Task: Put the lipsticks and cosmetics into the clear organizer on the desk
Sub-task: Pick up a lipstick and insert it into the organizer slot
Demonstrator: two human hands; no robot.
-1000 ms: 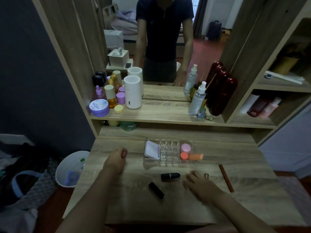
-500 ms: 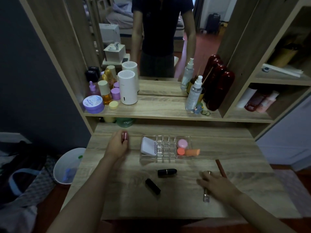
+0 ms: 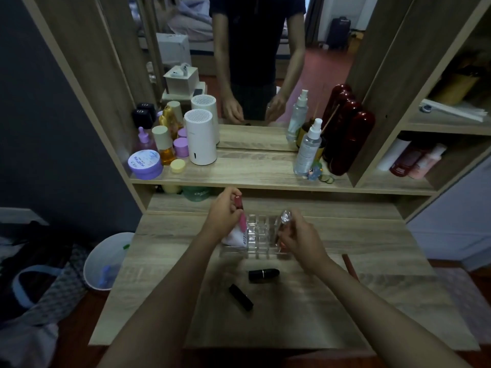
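The clear organizer [image 3: 259, 236] stands on the desk in front of me, with a white puff [image 3: 235, 239] in its left part. My left hand [image 3: 223, 216] holds a pink lip tube [image 3: 240, 215] upright over the organizer's left side. My right hand [image 3: 299, 235] grips a slim silver-capped tube [image 3: 283, 221] above the organizer's right side, hiding the items there. Two black lipsticks lie on the desk nearer to me: one [image 3: 263, 274] crosswise, the other [image 3: 241, 296] slanted.
A brown pencil [image 3: 349, 265] lies right of my right wrist. The shelf above holds a white cylinder [image 3: 200, 140], jars [image 3: 145, 164], a spray bottle [image 3: 308, 150] and dark red bottles [image 3: 348, 139] before the mirror. A white bin [image 3: 106, 261] stands left of the desk.
Both hands have come together over the organizer. My right hand lifted the slim tube from the desk. My left hand carried the pink tube to the right.
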